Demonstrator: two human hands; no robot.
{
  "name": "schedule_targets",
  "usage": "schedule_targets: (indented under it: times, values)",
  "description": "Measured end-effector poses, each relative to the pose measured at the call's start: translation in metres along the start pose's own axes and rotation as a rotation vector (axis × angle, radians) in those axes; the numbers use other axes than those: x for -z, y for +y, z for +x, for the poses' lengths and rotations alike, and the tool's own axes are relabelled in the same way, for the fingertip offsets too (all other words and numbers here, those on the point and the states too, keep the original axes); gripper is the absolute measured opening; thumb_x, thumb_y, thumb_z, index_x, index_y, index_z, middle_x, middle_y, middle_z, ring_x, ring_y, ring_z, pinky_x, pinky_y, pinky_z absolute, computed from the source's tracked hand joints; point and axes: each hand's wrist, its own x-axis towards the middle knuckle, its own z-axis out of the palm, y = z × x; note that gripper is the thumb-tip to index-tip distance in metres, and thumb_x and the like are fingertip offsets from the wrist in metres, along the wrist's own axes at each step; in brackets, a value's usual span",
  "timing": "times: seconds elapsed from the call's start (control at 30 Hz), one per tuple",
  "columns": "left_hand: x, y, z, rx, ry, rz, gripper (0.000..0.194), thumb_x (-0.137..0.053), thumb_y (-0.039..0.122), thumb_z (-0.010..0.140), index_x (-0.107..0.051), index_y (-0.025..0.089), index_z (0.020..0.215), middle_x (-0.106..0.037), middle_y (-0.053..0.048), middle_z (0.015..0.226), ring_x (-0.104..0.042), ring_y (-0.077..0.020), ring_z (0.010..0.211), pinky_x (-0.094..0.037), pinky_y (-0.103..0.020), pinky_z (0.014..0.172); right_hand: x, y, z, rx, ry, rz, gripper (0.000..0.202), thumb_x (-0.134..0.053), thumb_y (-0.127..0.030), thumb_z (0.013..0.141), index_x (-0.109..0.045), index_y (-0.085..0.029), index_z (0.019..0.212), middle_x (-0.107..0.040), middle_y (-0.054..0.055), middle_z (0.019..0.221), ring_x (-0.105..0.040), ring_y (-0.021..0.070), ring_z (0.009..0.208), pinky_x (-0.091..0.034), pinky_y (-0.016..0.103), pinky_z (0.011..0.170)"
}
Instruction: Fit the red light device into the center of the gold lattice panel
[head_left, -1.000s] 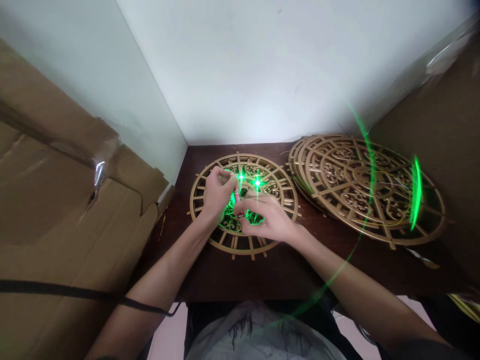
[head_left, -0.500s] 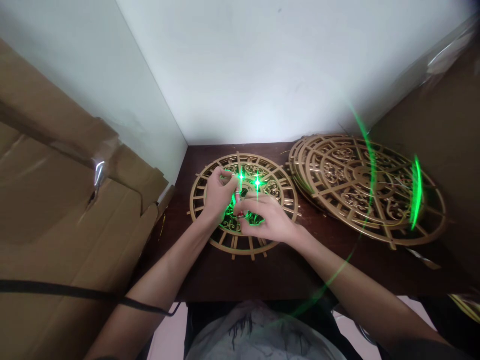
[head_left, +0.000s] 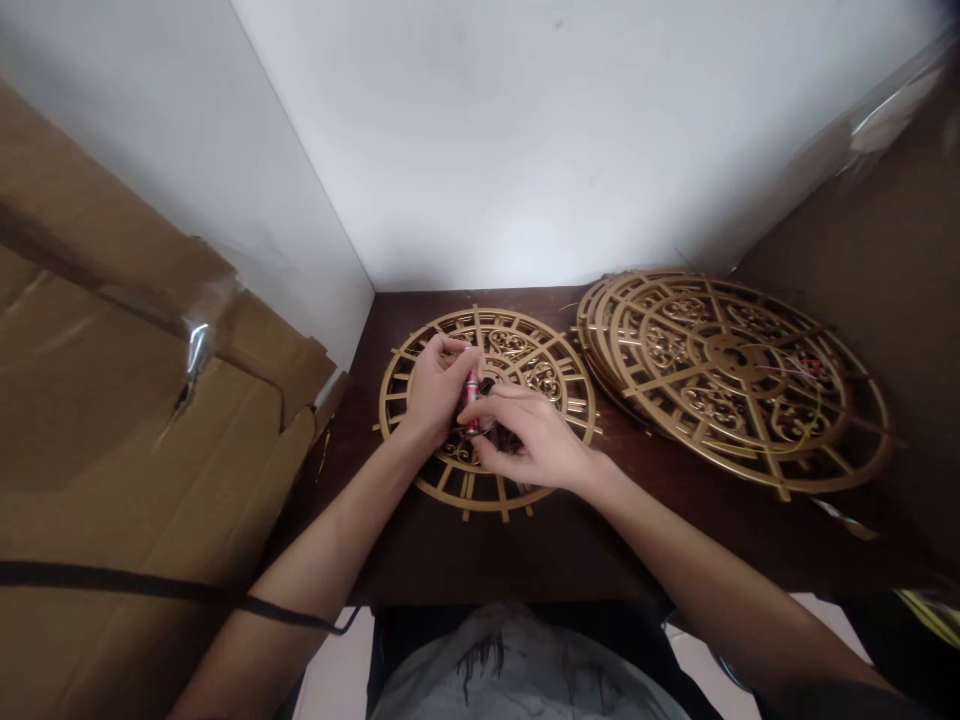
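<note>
Slim red cylinder (head_left: 472, 390), material unclear from here, is between both hands over a round gold openwork disc (head_left: 504, 505). Left hand (head_left: 435, 385): grip pinched on its upper end. Right hand (head_left: 536, 440): at the lower end, can't tell if clamped. Probably light, stiff, slightly slippery; hold sides near ends. Disc's on the dark brown desk (head_left: 570, 550), gold openwork stack (head_left: 731, 358) alongside.

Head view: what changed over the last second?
The green lights and their glare are gone. The right hand's fingertips shifted slightly left along the red cylinder. No visible release or new grasp. Unchanged: left hand at the cylinder's far end, the gold wheel beneath, the stack of wheels to the right.
</note>
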Motion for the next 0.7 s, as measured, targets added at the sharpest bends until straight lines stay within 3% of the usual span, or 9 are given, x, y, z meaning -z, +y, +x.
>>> schedule_targets:
  times: [0.23, 0.5, 0.7]
  values:
    - [0.002, -0.001, 0.002, 0.018, -0.020, -0.065, 0.021, -0.063, 0.025, 0.071, -0.045, 0.019, 0.079, -0.053, 0.006, 0.054, -0.046, -0.0054, 0.044, -0.035, -0.016, 0.043, 0.005, 0.002, 0.000, -0.046, 0.089, 0.038, 0.022, -0.053, -0.016, 0.080, -0.056, -0.019, 0.101, -0.066, 0.001, 0.078, -0.059, 0.0155, 0.074, -0.047, 0.031, 0.076]
    - [0.004, 0.003, 0.002, 0.001, -0.052, -0.145, 0.021, -0.061, 0.027, 0.075, -0.042, 0.020, 0.080, -0.049, 0.008, 0.051, -0.036, -0.0031, 0.034, -0.028, -0.015, 0.034, 0.008, 0.007, 0.002, -0.227, 0.318, -0.017, 0.022, -0.044, -0.004, 0.078, -0.061, -0.019, 0.082, -0.065, 0.001, 0.078, -0.058, 0.0157, 0.074, -0.046, 0.030, 0.070]
    - [0.005, 0.005, 0.002, -0.008, -0.068, -0.154, 0.020, -0.059, 0.027, 0.077, -0.040, 0.020, 0.078, -0.048, 0.009, 0.050, -0.036, -0.0032, 0.034, -0.026, -0.014, 0.032, 0.006, 0.015, 0.001, -0.302, 0.265, 0.010, 0.024, -0.044, 0.001, 0.074, -0.059, -0.018, 0.074, -0.063, 0.002, 0.076, -0.055, 0.0177, 0.078, -0.044, 0.032, 0.073]
